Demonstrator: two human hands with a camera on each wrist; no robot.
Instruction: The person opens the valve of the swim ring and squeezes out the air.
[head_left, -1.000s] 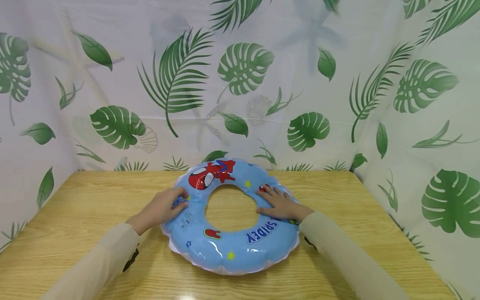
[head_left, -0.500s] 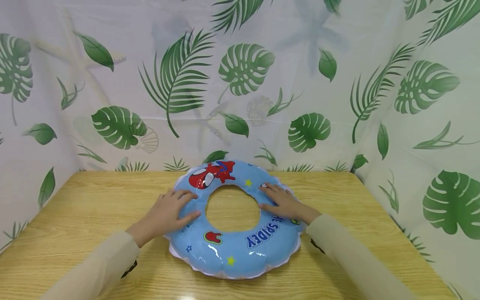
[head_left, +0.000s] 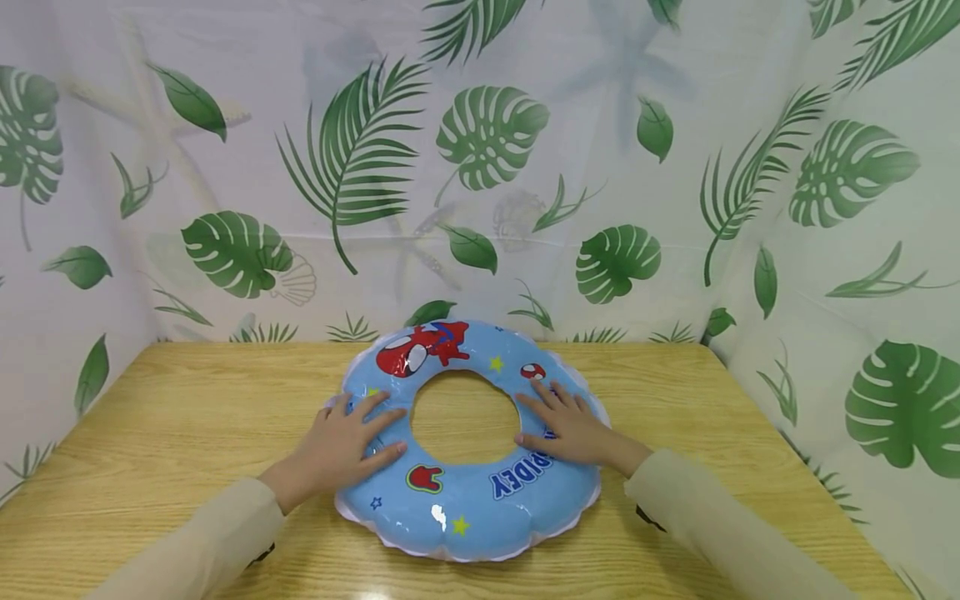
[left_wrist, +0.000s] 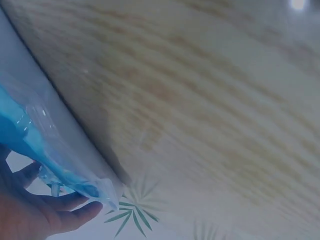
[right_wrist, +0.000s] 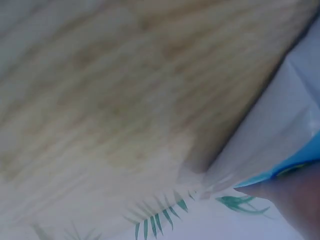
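Observation:
An inflated blue swim ring [head_left: 480, 521] with red cartoon figures, yellow stars and blue lettering lies flat on the wooden table. My left hand [head_left: 337, 446] rests on the ring's left side, its fingers spread. On the right side, my right hand [head_left: 566, 425] lies over the tube with fingers spread and the thumb near the inner hole. The left wrist view shows a small clear valve [left_wrist: 54, 187] on the ring close to the left fingers. In the right wrist view the ring's pale underside [right_wrist: 270, 135] shows, with only part of the right hand visible.
The wooden table [head_left: 187, 392] reaches back to a white curtain [head_left: 525, 275] printed with green leaves, which also hangs at both sides. Beige sleeves cover both forearms.
My left hand has gone from curling at the ring's left edge to lying spread on top. The right hand has slid slightly toward the body. The ring has barely moved.

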